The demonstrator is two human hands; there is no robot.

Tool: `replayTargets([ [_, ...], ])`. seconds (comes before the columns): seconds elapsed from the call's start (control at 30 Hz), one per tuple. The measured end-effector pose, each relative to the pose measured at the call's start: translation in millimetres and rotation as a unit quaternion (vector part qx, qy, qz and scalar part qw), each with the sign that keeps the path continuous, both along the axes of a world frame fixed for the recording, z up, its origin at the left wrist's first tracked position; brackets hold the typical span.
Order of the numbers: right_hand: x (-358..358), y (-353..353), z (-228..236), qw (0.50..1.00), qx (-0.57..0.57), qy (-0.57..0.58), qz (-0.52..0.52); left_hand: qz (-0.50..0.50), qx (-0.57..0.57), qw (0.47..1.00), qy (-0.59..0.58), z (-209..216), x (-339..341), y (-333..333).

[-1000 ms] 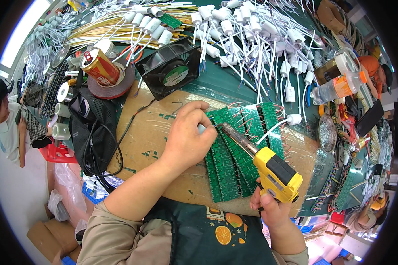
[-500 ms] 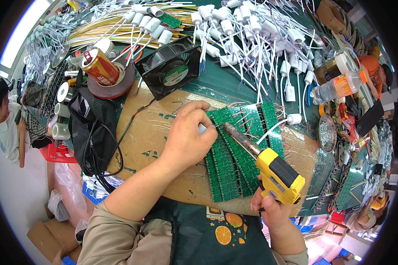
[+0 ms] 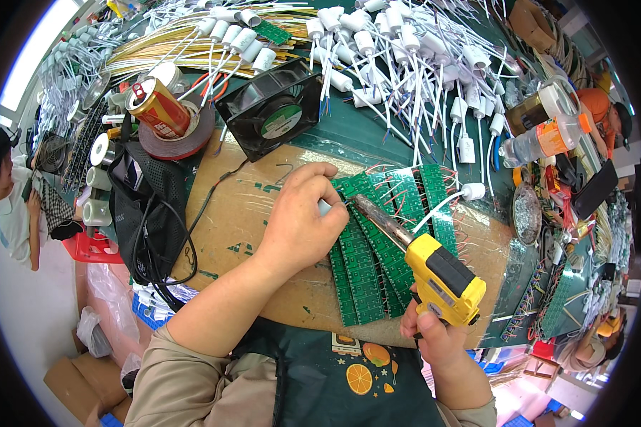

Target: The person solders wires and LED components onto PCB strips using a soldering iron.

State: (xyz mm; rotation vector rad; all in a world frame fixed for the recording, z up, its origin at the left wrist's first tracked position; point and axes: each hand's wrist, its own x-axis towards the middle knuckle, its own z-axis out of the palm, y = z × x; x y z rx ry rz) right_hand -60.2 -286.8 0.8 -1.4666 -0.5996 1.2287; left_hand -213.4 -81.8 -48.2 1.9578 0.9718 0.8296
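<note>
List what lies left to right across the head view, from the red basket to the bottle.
Red basket, black bag, fan, left hand, soldering gun, bottle.

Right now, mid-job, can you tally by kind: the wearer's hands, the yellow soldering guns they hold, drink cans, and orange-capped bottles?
Hands, left hand and right hand: 2
Held yellow soldering gun: 1
Drink can: 1
Orange-capped bottle: 1
Total: 5
</note>
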Motion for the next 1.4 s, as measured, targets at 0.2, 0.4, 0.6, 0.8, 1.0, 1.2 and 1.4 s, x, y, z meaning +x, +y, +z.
replayTargets([
  [0.2, 0, 0, 1, 1.0, -0.004, 0.007, -0.008, 0.001, -0.008, 1.0, -0.003, -1, 0, -1],
  [0.4, 0, -3, 1, 1.0, -0.004, 0.007, 0.0, 0.001, -0.006, 1.0, -0.009, 0, -2, -1],
  [0.6, 3, 0, -2, 1.0, -0.004, 0.009, 0.001, 0.002, -0.007, 1.0, 0.003, 1, 1, 0],
  [0.8, 5, -5, -2, 1.0, 0.007, 0.01, 0.005, 0.002, -0.009, 1.0, -0.002, 0, 1, 0],
  [1.0, 26, -26, 0, 0.988, 0.1, 0.044, -0.107, -0.011, -0.021, 0.999, -0.023, 0, 4, 0],
  [1.2, 77, -61, -9, 0.954, 0.161, -0.071, -0.241, 0.0, -0.035, 0.999, -0.018, 2, 5, -4],
  [1.4, 139, -104, -51, 0.852, 0.146, -0.335, -0.374, 0.002, -0.051, 0.998, -0.03, 1, 6, -6],
])
